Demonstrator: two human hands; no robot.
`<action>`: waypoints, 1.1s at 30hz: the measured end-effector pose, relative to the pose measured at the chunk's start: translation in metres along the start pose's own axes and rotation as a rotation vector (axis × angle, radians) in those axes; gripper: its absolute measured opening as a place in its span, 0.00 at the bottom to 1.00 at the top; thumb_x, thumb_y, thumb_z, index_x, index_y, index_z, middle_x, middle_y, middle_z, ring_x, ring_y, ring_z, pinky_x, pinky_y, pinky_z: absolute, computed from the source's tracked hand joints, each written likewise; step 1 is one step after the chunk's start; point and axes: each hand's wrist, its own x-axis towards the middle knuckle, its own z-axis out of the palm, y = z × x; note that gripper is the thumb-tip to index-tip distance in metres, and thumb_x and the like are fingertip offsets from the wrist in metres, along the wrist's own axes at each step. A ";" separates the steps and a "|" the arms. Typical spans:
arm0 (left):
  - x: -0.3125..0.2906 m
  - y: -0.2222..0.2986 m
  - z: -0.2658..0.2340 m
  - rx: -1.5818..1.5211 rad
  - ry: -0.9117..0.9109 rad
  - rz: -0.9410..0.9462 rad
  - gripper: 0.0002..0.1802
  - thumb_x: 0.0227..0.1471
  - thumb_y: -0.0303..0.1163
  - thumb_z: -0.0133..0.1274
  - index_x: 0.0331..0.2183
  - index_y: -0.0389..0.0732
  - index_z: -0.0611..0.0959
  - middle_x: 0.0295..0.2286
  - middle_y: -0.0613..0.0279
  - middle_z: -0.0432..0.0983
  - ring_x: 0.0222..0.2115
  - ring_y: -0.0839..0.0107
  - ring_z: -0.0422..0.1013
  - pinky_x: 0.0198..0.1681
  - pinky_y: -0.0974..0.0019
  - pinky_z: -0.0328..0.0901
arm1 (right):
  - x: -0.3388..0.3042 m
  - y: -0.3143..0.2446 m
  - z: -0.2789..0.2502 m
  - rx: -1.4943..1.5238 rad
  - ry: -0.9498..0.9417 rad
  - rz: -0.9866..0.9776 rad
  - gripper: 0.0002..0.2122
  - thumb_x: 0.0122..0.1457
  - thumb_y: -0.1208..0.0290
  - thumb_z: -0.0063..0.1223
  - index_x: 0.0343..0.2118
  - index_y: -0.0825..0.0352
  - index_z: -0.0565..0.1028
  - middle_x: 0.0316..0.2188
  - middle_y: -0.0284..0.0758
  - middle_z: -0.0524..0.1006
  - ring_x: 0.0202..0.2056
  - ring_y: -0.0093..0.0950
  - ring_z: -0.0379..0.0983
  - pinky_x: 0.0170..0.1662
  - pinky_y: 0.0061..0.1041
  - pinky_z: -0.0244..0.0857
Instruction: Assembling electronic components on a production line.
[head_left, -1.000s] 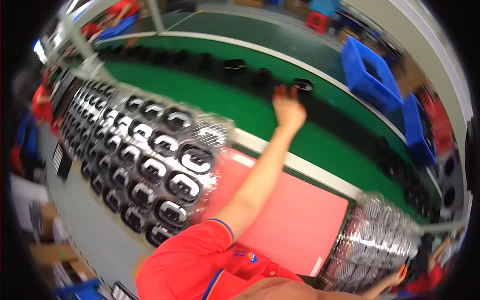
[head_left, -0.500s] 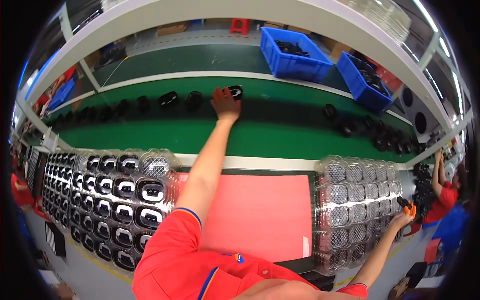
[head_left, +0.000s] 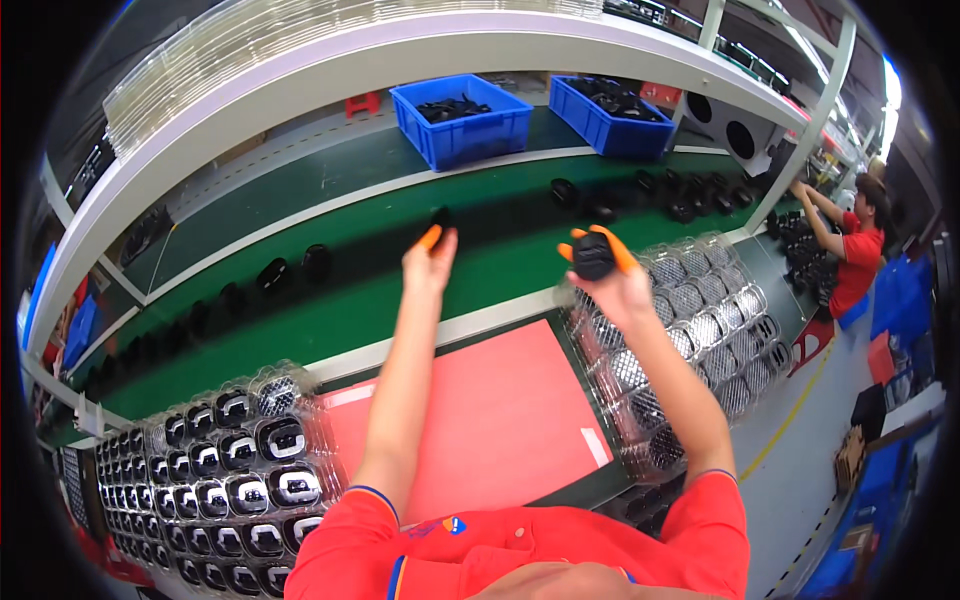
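Note:
Over the green conveyor belt [head_left: 510, 240], my right hand [head_left: 625, 290] is closed around a rounded black plastic part [head_left: 593, 256]. Orange covers show on its fingertips. Further left, my left hand [head_left: 430, 265] reaches over the belt with thumb and fingers drawn together. A small dark plastic part [head_left: 440, 217] shows at its fingertips, which look closed on it, though blur hides the exact contact. Below my right hand stands a stack of clear blister trays [head_left: 690, 300].
Clear trays [head_left: 240, 450] filled with glossy black parts stand at left, beside a pink sheet [head_left: 470, 420]. More black parts [head_left: 272, 275] line the belt. Blue bins [head_left: 460, 140] stand beyond it. A white shelf beam [head_left: 400, 75] crosses above. Another person [head_left: 858, 245] works at far right.
My right hand has come from the right-hand trays to above the belt, carrying a black part. My left hand has drawn its fingers together. The view has turned to the right.

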 end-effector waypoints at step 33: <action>-0.125 -0.074 0.028 1.220 -0.607 0.461 0.42 0.34 0.20 0.62 0.53 0.38 0.64 0.47 0.56 0.63 0.49 0.65 0.63 0.48 0.63 0.66 | 0.009 0.064 0.003 -0.600 -0.028 -0.076 0.23 0.58 0.75 0.48 0.57 0.61 0.59 0.50 0.31 0.66 0.50 0.22 0.63 0.47 0.22 0.64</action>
